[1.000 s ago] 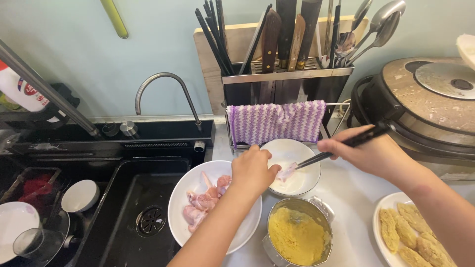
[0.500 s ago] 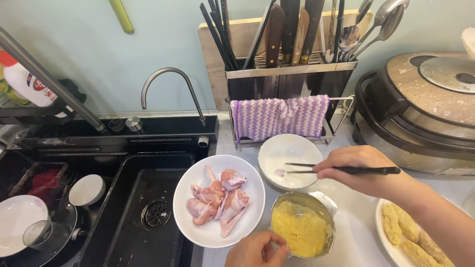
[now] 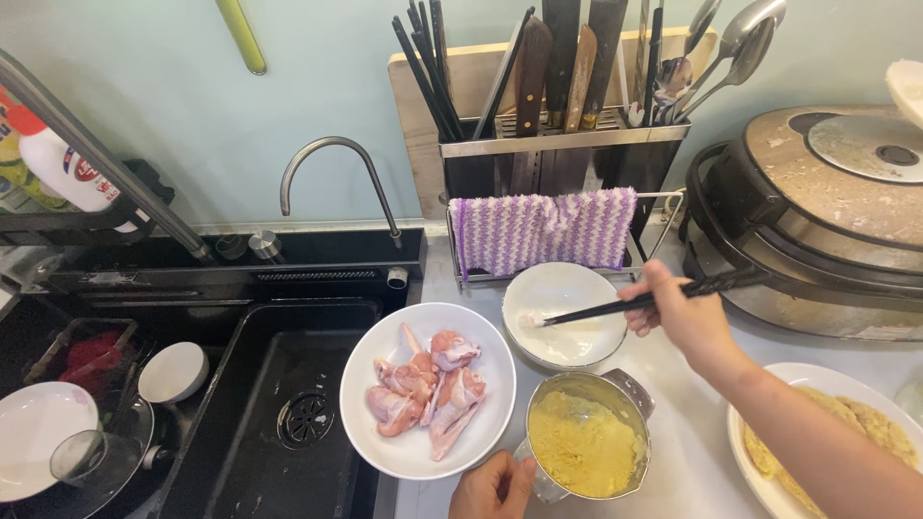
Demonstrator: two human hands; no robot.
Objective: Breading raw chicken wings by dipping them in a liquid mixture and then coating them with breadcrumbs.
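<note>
While the right hand (image 3: 685,317) pinches black chopsticks (image 3: 644,300), long axis pointing to nine o'clock into the bowl (image 3: 565,315), the left hand (image 3: 492,485) curls on the cup (image 3: 586,444) at six o'clock, nearer the chicken (image 3: 428,389).

black sink (image 3: 288,404), faucet (image 3: 332,173), purple-striped cloth (image 3: 543,231), probably cooker (image 3: 827,211)

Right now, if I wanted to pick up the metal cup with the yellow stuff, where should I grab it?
Probably by the cup's bare near wall, low on the left, coming from the counter edge, where the left hand already touches it. It stands upright and open-topped, filled with yellow crumbs, so keep it level.
</note>
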